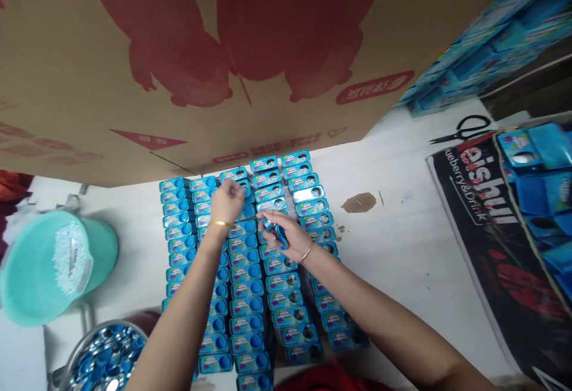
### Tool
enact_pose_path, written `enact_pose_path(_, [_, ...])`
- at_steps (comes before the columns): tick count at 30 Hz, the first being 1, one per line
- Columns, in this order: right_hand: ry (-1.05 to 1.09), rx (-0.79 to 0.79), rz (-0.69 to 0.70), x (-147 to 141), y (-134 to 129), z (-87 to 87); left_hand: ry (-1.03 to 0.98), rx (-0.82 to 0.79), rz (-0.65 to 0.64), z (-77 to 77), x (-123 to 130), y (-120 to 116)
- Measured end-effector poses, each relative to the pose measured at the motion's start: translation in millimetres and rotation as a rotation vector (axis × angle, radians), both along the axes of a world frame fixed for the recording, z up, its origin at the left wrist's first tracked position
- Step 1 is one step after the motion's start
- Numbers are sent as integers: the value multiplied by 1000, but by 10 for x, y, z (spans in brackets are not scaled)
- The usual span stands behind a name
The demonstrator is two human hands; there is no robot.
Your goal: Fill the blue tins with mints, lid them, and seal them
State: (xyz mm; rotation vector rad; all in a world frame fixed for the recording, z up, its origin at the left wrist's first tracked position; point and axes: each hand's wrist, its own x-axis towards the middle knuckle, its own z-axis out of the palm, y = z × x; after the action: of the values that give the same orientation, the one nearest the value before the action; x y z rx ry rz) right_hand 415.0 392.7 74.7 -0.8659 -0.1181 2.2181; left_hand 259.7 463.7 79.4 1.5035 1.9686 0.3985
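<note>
Rows of small blue printed boxes with round openings lie on the white table in several columns. Over the upper middle of the rows, my left hand has its fingers bent together; whatever lies between them is too small to make out. Just to its right, my right hand is closed around small round blue and silver pieces. A thin dark tool shows between the two hands, its ends hidden. Some openings in the right columns hold shiny round pieces, while many on the left show plain blue.
A large cardboard carton stands behind the rows. At the left are a turquoise bucket and a metal bowl of blue and silver pieces. Black scissors lie at the right, near a black printed box with blue packs.
</note>
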Motion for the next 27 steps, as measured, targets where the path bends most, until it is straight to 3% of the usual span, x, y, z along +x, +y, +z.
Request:
enact_pose_path(3, [4, 29, -39, 37, 31, -16, 301, -141, -19, -54, -98, 312])
enact_pose_path(7, [-52, 29, -25, 59, 66, -59, 483, -352, -137, -76, -128, 546])
enact_pose_path(11, [-78, 15, -15, 25, 97, -60, 630, -453, -216, -58, -93, 630])
enact_pose_path(15, [-75, -27, -26, -13, 115, -35, 666, -407, -186, 24, -48, 534])
enact_pose_path(18, [-95, -81, -56, -18, 118, -37, 435, -194, -174, 119, -8, 250])
enact_pose_path(22, [-104, -72, -116, -48, 118, -60, -209, 42, -374, 189, 84, -206])
enact_pose_path(24, [-111, -70, -147, -83, 132, -65, -327, 98, -405, 183, 134, -325])
enact_pose_path(27, [-115, -73, -170, -127, 184, -68, -358, 87, -328, 150, 187, -331])
